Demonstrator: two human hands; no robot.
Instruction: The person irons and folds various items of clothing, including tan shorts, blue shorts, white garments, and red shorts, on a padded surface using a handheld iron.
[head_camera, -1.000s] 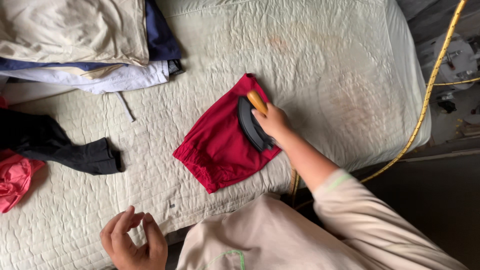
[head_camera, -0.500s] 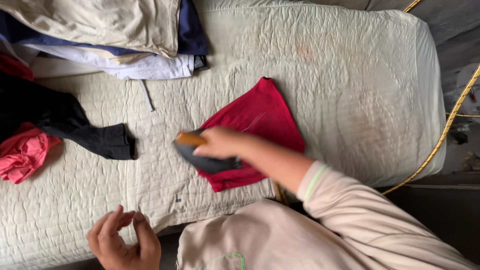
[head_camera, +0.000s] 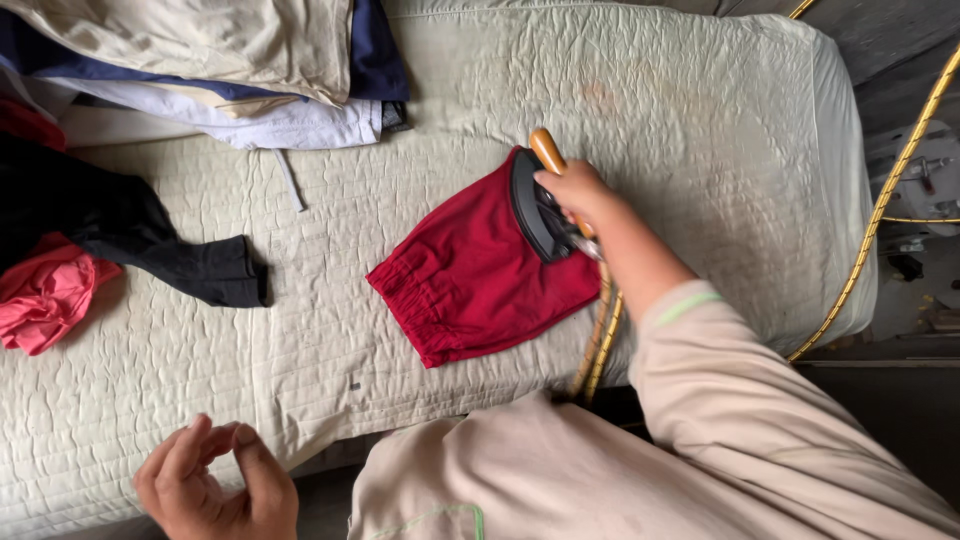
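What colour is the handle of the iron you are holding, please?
Orange, on the iron's handle gripped by the right hand; seen in the head view.

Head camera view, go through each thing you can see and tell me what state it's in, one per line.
Iron: on the red garment's upper right edge, gripped by its orange handle.
Red garment: spread flat on the quilted pad, waistband gathered.
Right hand: closed on the iron handle.
Left hand: empty, fingers curled, at the pad's near edge.
Black garment: crumpled.
Pink garment: bunched.
Clothes pile: stacked.
Yellow cord: hanging off the right side.
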